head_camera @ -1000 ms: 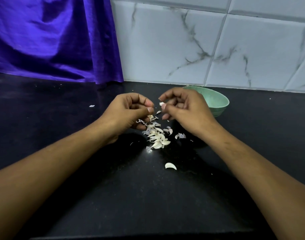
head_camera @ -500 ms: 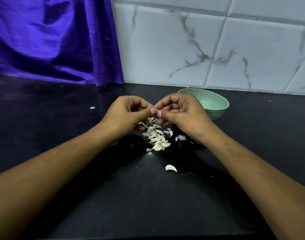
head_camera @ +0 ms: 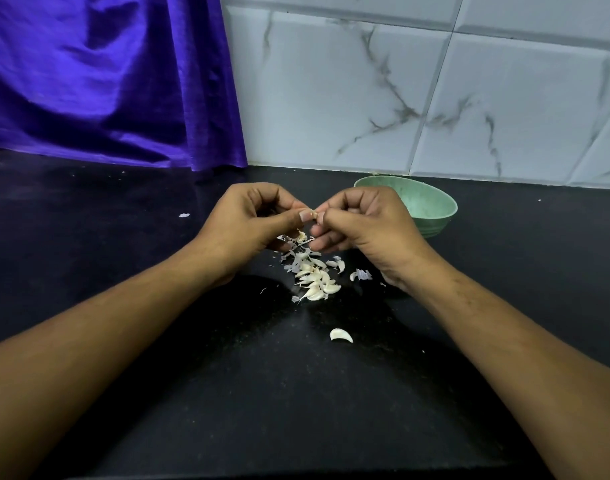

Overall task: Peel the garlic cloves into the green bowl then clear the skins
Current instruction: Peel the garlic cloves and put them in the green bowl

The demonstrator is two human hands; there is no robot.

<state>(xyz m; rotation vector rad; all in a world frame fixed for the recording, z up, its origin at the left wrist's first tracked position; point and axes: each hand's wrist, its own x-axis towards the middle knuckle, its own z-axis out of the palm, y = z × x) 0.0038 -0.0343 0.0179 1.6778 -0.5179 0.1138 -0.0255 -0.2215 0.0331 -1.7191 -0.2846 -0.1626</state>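
At the centre of the frame your left hand and right hand meet, and both pinch one small garlic clove above the pile of cloves and skins on the black counter. The green bowl stands just behind your right hand, near the white marble tiles at the upper right. A purple cloth hangs at the upper left.

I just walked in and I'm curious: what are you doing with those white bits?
Someone is peeling garlic. The left hand and right hand pinch one garlic clove between fingertips, above a pile of cloves and skins on the black counter. One lone clove lies nearer. The green bowl sits behind the right hand.
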